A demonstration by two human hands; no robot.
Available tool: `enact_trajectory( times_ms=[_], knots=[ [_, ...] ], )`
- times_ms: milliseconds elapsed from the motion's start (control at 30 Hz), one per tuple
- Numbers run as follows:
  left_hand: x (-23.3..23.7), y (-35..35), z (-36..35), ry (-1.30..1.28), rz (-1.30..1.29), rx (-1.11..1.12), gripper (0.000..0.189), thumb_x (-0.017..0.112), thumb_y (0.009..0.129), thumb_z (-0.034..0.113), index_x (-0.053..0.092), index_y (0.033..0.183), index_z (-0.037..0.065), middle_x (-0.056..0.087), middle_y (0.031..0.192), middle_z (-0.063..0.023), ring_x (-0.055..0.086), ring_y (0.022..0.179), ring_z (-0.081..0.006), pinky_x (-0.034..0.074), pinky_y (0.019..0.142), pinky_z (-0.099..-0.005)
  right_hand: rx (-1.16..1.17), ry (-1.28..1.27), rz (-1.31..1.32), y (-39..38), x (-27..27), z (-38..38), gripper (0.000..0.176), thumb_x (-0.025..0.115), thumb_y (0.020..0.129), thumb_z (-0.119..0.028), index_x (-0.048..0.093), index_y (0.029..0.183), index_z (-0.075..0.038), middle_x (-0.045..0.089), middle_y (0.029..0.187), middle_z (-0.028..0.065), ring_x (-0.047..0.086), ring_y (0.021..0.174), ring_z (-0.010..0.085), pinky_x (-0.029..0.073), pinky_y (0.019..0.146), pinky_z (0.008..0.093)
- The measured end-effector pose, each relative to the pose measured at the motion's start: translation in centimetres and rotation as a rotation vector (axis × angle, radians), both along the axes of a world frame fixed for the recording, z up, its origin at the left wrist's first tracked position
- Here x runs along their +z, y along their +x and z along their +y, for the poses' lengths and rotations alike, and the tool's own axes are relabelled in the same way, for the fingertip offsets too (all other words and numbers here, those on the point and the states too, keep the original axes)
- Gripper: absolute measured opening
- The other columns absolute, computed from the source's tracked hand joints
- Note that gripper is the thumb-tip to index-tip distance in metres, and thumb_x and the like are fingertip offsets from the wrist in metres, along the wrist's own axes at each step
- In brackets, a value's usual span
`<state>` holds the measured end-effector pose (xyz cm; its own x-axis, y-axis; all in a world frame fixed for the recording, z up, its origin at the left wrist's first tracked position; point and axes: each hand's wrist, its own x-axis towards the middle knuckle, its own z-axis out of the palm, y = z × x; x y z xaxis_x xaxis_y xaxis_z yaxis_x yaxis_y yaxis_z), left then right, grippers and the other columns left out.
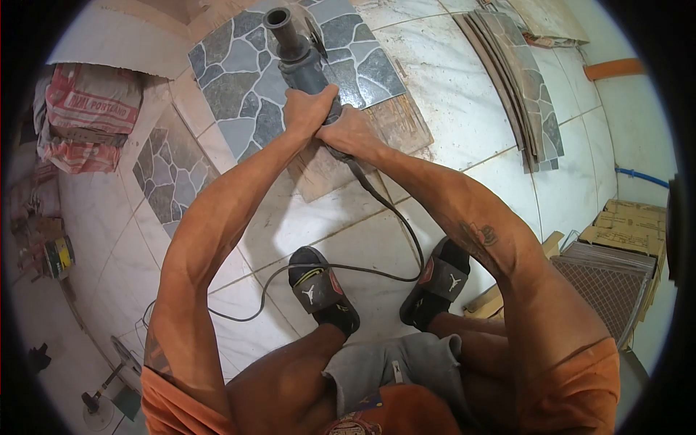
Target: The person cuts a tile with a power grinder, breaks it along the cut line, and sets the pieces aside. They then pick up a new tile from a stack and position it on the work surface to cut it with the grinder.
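Note:
My left hand is wrapped round the body of a dark angle grinder. Right behind it, my right hand grips the rear of the same tool, and the two hands touch. The grinder's side handle points up, and its thin disc is on the right side. Below lies a stone-pattern tile, grey with white lines, resting partly over a worn wooden board. Whether the disc touches the tile I cannot tell. A black cord runs from the grinder back between my feet.
Stacked tiles lean at the right, and another patterned tile lies at the left. Cement bags are at the far left. Boxes and brown tiles stand at the lower right. The cord loops around my sandals.

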<state>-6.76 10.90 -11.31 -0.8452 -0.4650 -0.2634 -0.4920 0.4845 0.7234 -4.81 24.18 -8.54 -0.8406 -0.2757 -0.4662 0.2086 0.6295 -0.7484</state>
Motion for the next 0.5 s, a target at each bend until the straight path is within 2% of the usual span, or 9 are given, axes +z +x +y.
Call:
enact_trajectory(
  times_ms=[67, 500],
  knots=[
    [0.8, 0.2, -0.1, 0.080, -0.094, -0.022, 0.097, 0.076, 0.066, 0.052, 0.047, 0.119, -0.025, 0.063, 0.114, -0.0374, 0.065, 0.108, -0.0444, 0.051, 0.095, -0.0409, 0.002, 0.001, -0.001, 0.1, -0.3, 0.1, 0.070, 0.075, 0.069, -0.048, 0.069, 0.103, 0.013, 0.070, 0.104, 0.0330, 0.069, 0.105, 0.0420, 0.055, 0.090, 0.0428],
    [1.3, 1.4, 0.7, 0.113, -0.050, -0.023, 0.093, 0.077, 0.068, 0.047, 0.047, 0.117, -0.026, 0.064, 0.111, -0.0369, 0.067, 0.105, -0.0428, 0.052, 0.091, -0.0407, 0.010, -0.006, 0.018, 1.0, -1.4, 0.4, 0.069, 0.075, 0.069, -0.042, 0.067, 0.107, 0.015, 0.070, 0.104, 0.0321, 0.070, 0.103, 0.0404, 0.056, 0.089, 0.0408]
  ],
)
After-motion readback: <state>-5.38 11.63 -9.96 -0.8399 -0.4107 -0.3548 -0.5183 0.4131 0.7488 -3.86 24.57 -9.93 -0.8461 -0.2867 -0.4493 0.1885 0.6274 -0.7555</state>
